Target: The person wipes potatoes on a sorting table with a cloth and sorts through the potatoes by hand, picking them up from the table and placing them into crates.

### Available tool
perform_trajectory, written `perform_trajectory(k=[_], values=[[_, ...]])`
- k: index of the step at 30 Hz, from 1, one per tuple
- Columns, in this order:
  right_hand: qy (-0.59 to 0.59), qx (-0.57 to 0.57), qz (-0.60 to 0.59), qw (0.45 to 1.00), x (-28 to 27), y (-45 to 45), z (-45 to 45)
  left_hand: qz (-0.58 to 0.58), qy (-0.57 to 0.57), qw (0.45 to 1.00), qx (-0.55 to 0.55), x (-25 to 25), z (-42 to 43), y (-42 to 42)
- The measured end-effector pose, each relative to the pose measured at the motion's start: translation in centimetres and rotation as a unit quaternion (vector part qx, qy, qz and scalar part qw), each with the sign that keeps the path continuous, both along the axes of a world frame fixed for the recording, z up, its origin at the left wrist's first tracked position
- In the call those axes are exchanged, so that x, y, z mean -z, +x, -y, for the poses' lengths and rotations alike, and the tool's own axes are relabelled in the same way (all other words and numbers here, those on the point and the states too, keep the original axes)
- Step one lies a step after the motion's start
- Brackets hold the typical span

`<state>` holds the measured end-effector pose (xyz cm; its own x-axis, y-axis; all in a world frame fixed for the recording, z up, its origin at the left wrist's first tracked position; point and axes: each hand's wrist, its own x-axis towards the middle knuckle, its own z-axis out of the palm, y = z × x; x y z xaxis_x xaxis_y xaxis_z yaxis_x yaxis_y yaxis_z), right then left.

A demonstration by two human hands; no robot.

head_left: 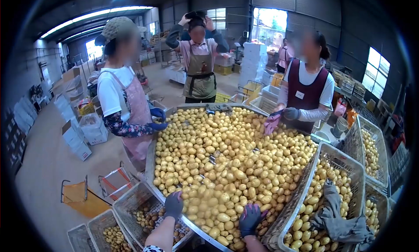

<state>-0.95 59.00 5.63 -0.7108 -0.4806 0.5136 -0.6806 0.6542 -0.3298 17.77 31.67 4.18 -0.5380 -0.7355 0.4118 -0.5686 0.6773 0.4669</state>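
A large metal-edged table (150,164) is heaped with yellow potato-like produce (218,151). My left hand (174,205), in a dark grey glove, is at the table's near left edge beside the heap; what its fingers hold, if anything, is hidden. My right hand (250,219), in a dark glove with pink showing at the fingers, rests on the pile near the front edge. Its fingers are spread over the produce. To the right of it leans a crate (355,164) of the same produce, with a grey cloth (334,212) over it.
Crates with smaller produce stand at the lower left, beside an orange stool (83,197). Three people stand around the table: one at left in a pink apron (139,108), one at the far side, one at right holding a pink glove (272,122). More crates line the right.
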Motion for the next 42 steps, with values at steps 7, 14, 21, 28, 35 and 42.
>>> perform_trajectory(k=[7,14,21,28,35,42], values=[[-0.019,-0.001,-0.005,1.000,0.2,-0.2,0.0,-0.019,0.004,1.000,0.002,0.6,0.3,-0.1],[-0.061,-0.024,0.037,0.997,-0.4,-0.3,0.0,-0.032,0.010,0.999,0.014,1.1,0.4,0.2],[-0.064,-0.024,0.050,0.996,-0.4,-0.2,-0.2,-0.029,-0.012,0.998,0.046,-1.2,-0.2,0.2],[-0.115,-0.022,0.045,0.992,-4.8,1.6,1.9,0.011,-0.021,0.994,0.102,-0.6,0.4,0.8],[-0.105,-0.022,0.041,0.993,3.9,-1.6,-1.6,0.036,-0.015,0.990,0.135,-1.4,0.5,1.1],[0.222,-0.079,-0.038,0.971,3.0,-1.5,-6.8,0.062,0.076,0.984,0.150,-1.3,-0.3,1.4]])
